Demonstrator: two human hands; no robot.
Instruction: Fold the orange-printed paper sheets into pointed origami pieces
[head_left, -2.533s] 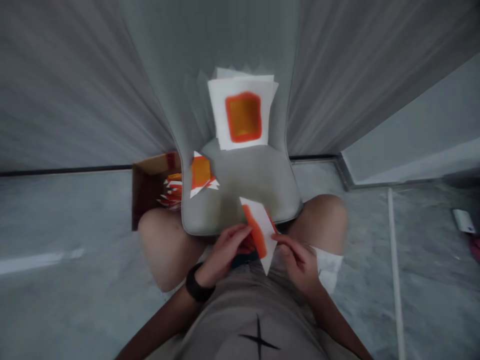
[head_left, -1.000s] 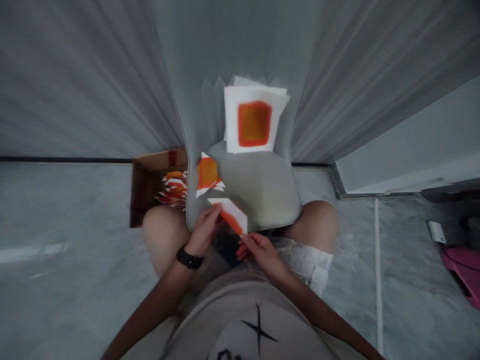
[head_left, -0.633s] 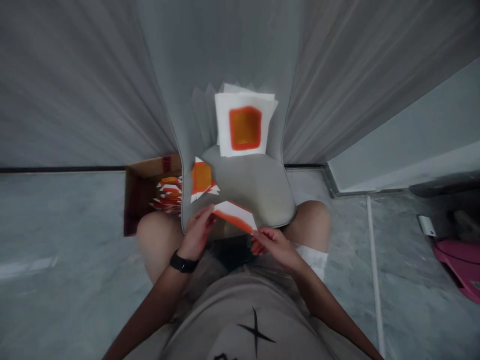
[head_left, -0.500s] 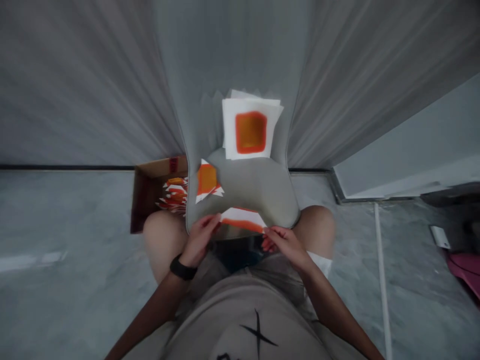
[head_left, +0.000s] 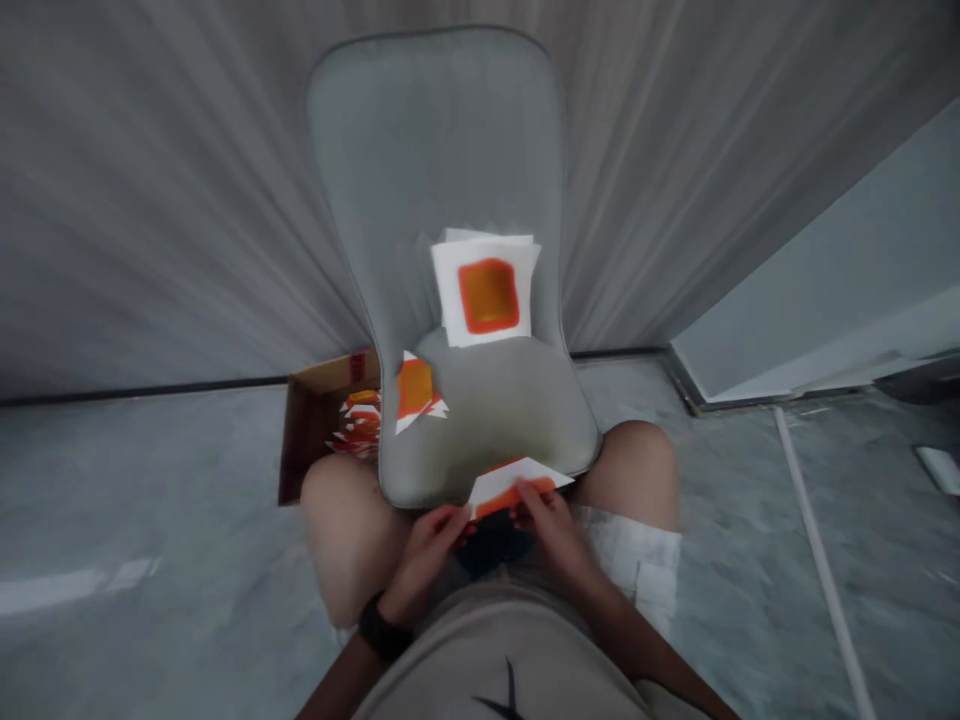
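A folded sheet of paper, white with an orange-red band, is held low over the front edge of the grey chair. My left hand pinches its left corner. Thumb on top, my right hand grips it right of the middle, its other fingers beneath. Farther back, a stack of white sheets leans on the backrest, the front one bearing an orange square. On the seat's left side lie several folded orange-and-white papers.
Left of the chair, a cardboard box on the floor holds many folded orange-and-white papers. A curtain-like grey surface rises behind. A small white object lies on the floor at far right.
The view has shifted, showing the whole chair back. My right hand has moved from the paper's right corner inward along it; the paper is now tilted. My left hand keeps its corner.
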